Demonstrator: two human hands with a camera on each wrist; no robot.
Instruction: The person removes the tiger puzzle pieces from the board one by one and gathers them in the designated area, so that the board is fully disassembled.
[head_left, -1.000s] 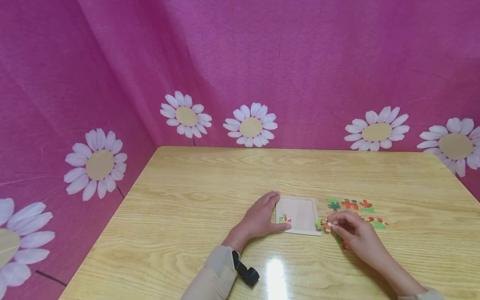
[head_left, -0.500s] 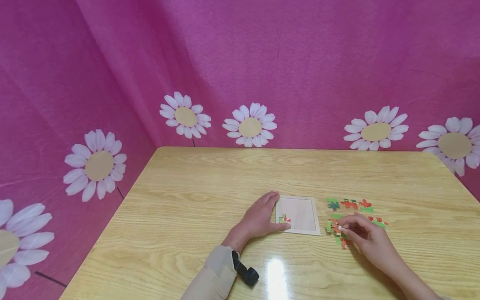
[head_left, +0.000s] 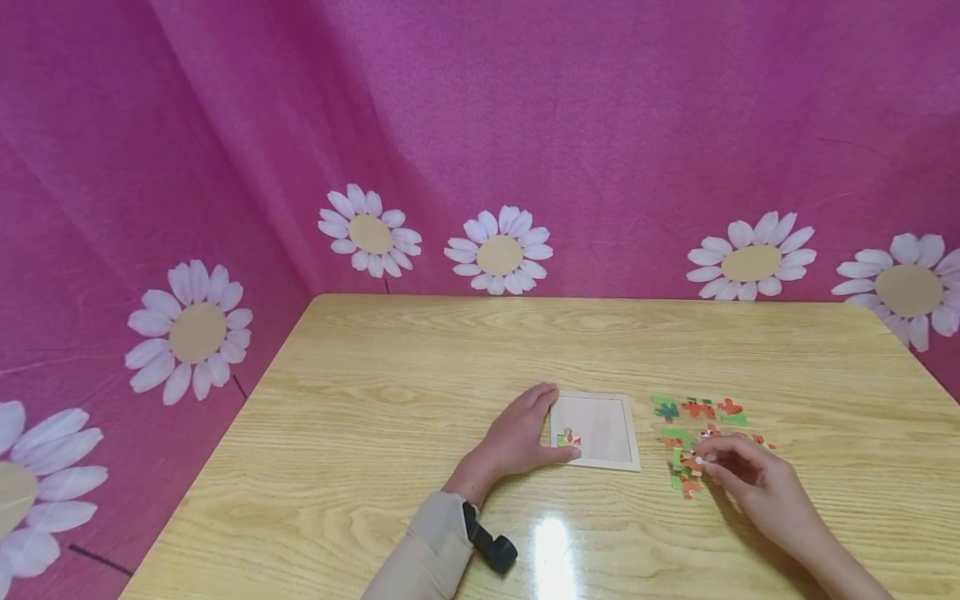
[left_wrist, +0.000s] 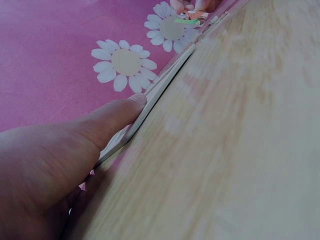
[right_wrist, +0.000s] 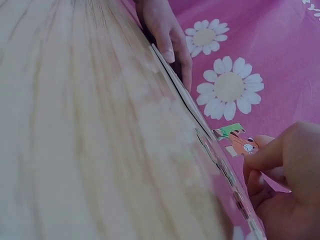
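My left hand (head_left: pixel 517 433) holds the left side of a square wooden puzzle tray (head_left: pixel 636 433), thumb over its near rim and fingers at the far left corner. In the left wrist view the thumb (left_wrist: pixel 122 112) lies along the rim. One green and red puzzle piece (head_left: pixel 567 437) sits in the tray's near left corner. To the right, my right hand (head_left: pixel 765 483) pinches a puzzle piece between thumb and forefinger, above other pieces. In the right wrist view this held puzzle piece (right_wrist: pixel 237 140) is green and orange with part of an animal's face, raised above the tabletop.
Several loose puzzle pieces (head_left: pixel 699 408) lie in rough rows right of the tray, some partly hidden by the right hand. The wooden table (head_left: pixel 420 358) meets a pink curtain (head_left: pixel 615 125) with white daisies at its back and left.
My right hand has moved right with the pinched puzzle piece, from the tray's right edge to over the loose pieces. The left hand and tray have stayed put.
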